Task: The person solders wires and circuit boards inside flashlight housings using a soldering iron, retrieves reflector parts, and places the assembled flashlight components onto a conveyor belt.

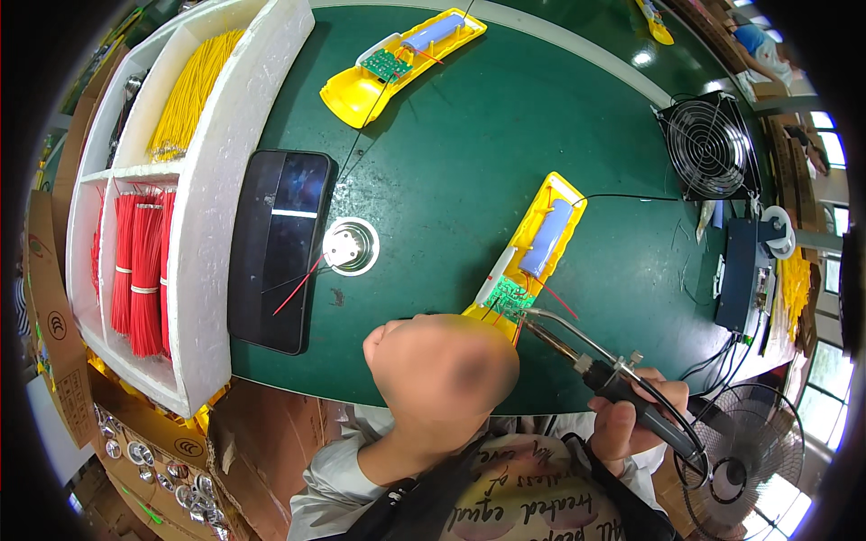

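My right hand point(629, 417) grips a soldering iron point(621, 386) with a thin metal feed tube running along it. The iron's tip meets a green circuit board point(508, 299) in a yellow plastic casing point(557, 192). Inside that casing lies a blue cylindrical battery point(547, 238), with red and black wires coming off. Over the casing's near end is my left hand point(442, 371), closed and partly blurred; what its fingers hold is hidden. A second yellow casing point(347, 97) with board and battery lies at the far side of the green table.
Left stands a white foam box point(225, 180) of red wire bundles point(144, 270) and yellow wires point(194, 95). Beside it are a black phone point(280, 252) and a round silver part point(352, 246). A fan point(708, 144) and a dark box-shaped unit point(740, 275) stand right.
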Tool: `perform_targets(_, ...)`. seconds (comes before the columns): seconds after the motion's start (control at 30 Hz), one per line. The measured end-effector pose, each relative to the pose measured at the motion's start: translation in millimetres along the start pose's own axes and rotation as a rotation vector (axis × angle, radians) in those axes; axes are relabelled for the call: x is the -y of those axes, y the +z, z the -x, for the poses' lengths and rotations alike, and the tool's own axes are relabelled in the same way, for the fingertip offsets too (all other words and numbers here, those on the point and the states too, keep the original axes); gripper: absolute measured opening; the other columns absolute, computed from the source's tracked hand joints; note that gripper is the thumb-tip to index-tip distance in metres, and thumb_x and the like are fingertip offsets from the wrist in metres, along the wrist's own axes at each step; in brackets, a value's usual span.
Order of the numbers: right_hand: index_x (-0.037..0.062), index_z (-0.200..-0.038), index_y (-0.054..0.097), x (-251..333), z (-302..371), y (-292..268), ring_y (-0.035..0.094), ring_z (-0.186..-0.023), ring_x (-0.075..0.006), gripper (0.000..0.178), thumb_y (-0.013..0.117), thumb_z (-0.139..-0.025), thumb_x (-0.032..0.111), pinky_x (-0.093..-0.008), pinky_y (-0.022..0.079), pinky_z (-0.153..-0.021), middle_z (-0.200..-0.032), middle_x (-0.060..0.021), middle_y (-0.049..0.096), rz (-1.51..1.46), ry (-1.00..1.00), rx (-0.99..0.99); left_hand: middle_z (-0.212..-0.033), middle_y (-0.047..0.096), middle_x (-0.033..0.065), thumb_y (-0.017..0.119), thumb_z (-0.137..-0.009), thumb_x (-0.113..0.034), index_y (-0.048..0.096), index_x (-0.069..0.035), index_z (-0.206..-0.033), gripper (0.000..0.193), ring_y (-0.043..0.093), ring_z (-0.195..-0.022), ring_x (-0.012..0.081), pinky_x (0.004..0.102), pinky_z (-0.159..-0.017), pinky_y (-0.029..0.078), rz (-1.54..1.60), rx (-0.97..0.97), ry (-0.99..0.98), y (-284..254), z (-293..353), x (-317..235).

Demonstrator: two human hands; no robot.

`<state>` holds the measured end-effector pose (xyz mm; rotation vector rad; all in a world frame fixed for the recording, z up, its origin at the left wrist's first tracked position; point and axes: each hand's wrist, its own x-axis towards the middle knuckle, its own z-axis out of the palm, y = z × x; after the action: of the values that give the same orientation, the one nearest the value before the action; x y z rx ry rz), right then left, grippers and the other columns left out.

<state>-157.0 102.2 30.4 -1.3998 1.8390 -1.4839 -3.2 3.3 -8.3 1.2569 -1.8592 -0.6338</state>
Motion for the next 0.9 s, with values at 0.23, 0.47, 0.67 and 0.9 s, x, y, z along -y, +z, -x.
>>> perform_targets(0.23,-0.0013,-0.089,0.036,-5,3,-2,0.055,-0.052,-0.0149,0.035,0.06,-0.077,0.021,-0.0235,0.046,-0.051,-0.057,-0.0072,0.055,-0.016,-0.055,-0.099,-0.063,0.045,-0.0019,0.067,-0.059,-0.008,0.056,-0.013,-0.066,0.013,0.042,-0.06,0.016,0.0315,-0.063,0.027,0.003,0.006,0.003,1,0,-1)
perform_targets(0.47,0.0,-0.088,0.036,-4,4,-8,0.052,-0.046,-0.0127,0.037,0.059,-0.078,0.027,-0.0221,0.046,-0.048,-0.055,-0.0074,0.052,-0.042,-0.094,-0.265,-0.065,0.047,-0.0012,0.067,-0.062,-0.011,0.059,-0.01,-0.07,0.011,0.045,-0.058,0.0151,0.0304,-0.065,0.031,-0.037,0.007,-0.015,1,0,-7)
perform_targets(0.67,0.0008,-0.082,0.039,-10,5,-16,0.048,-0.039,-0.0105,0.038,0.06,-0.076,0.032,-0.0178,0.041,-0.042,-0.054,-0.0072,0.049,-0.075,-0.117,-0.511,-0.068,0.051,0.0035,0.064,-0.068,-0.007,0.06,-0.005,-0.071,0.005,0.048,-0.061,0.017,0.0283,-0.058,0.038,-0.055,-0.008,-0.057,1,3,-11)
perform_targets(0.9,-0.0006,-0.081,0.041,-23,24,-40,0.044,-0.04,-0.0107,0.032,0.061,-0.074,0.023,-0.0179,0.037,-0.038,-0.058,-0.0076,0.046,-0.198,-0.054,-0.586,-0.08,0.052,0.0097,0.062,-0.07,-0.011,0.056,-0.002,-0.086,0.019,0.049,-0.073,0.0219,0.0326,-0.064,0.039,-0.048,-0.011,-0.031,-3,5,-13)
